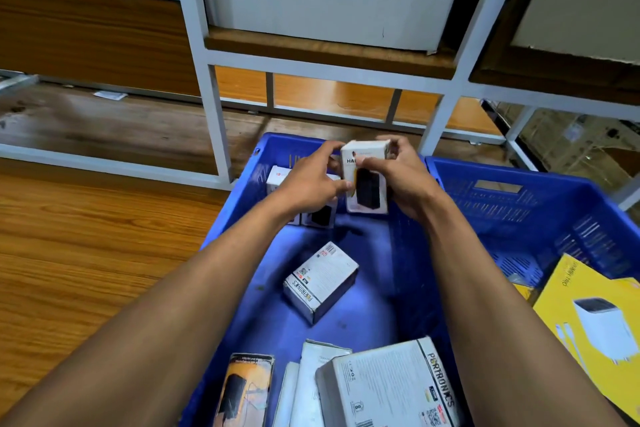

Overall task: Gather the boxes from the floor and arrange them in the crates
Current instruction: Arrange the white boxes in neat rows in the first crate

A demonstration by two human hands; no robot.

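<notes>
White charger box [366, 177] held upright over far end of left blue crate [408, 274], R hand [403, 180] gripping it, L hand [311, 184] pinching its edge, prob. to line it up w/ upright boxes [320, 215] behind. Portronics box [320, 282] lies loose mid-crate.

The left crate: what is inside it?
The left crate holds several white boxes: one held upright by both hands, right hand and left hand. The hands partly cover boxes behind.
</notes>
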